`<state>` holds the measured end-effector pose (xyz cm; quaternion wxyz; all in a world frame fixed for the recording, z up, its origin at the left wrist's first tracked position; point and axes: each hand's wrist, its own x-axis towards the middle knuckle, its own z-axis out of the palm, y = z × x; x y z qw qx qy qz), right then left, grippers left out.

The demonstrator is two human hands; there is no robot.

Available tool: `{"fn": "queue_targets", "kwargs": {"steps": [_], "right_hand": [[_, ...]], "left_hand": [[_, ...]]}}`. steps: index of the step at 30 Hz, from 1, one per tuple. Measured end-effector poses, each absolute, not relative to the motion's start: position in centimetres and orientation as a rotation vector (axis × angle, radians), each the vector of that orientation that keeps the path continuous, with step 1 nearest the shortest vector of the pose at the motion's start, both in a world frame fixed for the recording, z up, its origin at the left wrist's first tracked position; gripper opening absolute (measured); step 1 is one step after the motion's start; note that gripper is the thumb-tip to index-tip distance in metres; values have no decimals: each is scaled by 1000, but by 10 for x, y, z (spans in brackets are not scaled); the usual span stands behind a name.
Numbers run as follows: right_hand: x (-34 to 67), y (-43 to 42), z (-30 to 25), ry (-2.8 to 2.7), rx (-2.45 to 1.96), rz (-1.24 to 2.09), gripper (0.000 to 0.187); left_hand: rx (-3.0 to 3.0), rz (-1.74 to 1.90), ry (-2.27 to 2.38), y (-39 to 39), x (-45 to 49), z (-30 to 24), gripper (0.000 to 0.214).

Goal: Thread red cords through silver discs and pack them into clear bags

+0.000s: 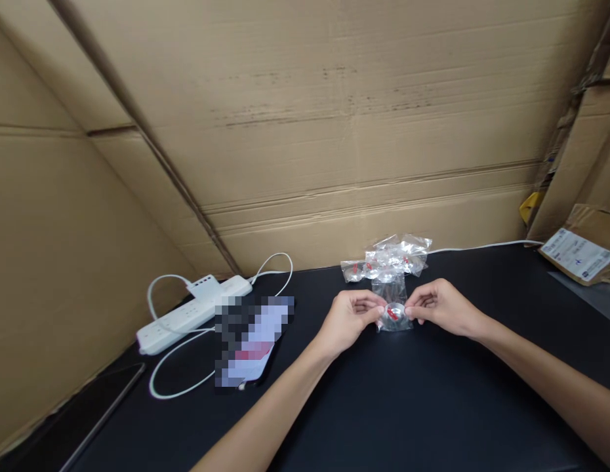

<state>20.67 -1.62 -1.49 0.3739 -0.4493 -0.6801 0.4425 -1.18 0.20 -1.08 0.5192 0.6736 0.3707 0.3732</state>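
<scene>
Between my two hands is a clear plastic bag (pixel 389 288) with a round, silvery item (pixel 396 316) inside that has a red mark or part on it; its exact kind is unclear. My left hand (pixel 355 314) pinches the bag at its left side, thumb against fingers. On the opposite side, my right hand (pixel 439 308) pinches the bag's right edge the same way. Just behind it, a small pile of similar clear bags (pixel 391 252) with red and silvery contents lies near the cardboard wall.
A white power strip (pixel 197 314) with a plugged-in adapter and looping white cables lies left on the black table (pixel 384 406). Next to it is a pixelated, phone-like device (pixel 258 344). At right is a brown package (pixel 585 246) with a white label. Cardboard walls (pixel 334 118) surround the table.
</scene>
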Motion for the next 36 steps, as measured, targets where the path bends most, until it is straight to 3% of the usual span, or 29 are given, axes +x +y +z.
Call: {"fn": "queue_targets", "kwargs": {"steps": [8, 13, 21, 36], "right_hand": [[200, -16, -22, -1728, -1141, 1067, 16], [197, -15, -19, -1598, -1091, 1012, 32], [194, -20, -12, -1546, -963, 1088, 21], [199, -15, -15, -1480, -922, 1173, 23]], "left_hand": [[1631, 861, 881, 0, -10, -10, 21], [1617, 864, 800, -3, -8, -5, 19], [1657, 996, 810, -7, -6, 0, 18], [1738, 1117, 877, -8, -8, 0, 15]]}}
